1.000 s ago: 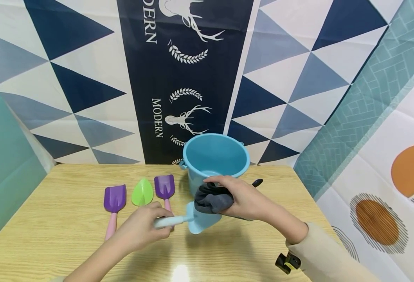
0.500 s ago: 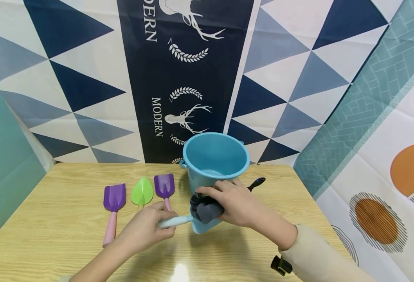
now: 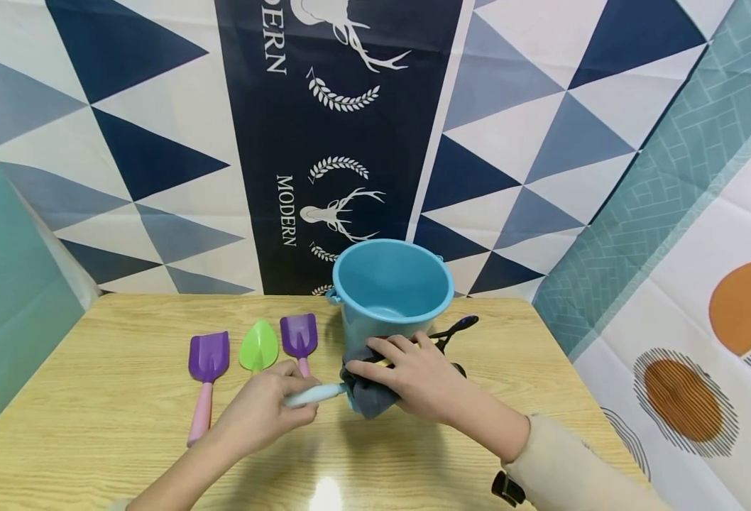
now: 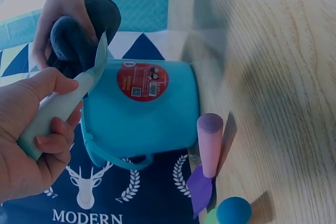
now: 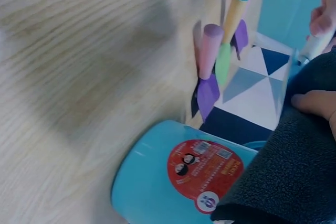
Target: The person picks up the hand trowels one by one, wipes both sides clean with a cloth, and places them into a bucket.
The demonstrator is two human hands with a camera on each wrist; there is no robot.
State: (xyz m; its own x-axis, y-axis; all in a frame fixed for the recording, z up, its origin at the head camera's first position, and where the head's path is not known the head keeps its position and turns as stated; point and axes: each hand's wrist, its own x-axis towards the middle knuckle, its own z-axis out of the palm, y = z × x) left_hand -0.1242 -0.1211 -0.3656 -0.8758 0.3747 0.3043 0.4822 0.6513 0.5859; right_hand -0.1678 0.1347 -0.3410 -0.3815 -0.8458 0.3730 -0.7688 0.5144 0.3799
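Wooden table (image 3: pixel 126 397), right hand (image 3: pixel 414 380) pressing grey cloth (image 3: pixel 369 397) lower, left hand (image 3: pixel 263 411) still gripping blue shovel (image 3: pixel 316 394)

A light wooden desk (image 3: pixel 94 397) with visible grain stands against a cloth backdrop (image 3: pixel 158 142) of navy, grey-blue and white triangles. Down its middle runs a dark navy banner (image 3: pixel 337 106) with white deer heads, laurel sprigs and the word MODERN. Teal panels flank both sides, and a bright light glares off the desk's near edge
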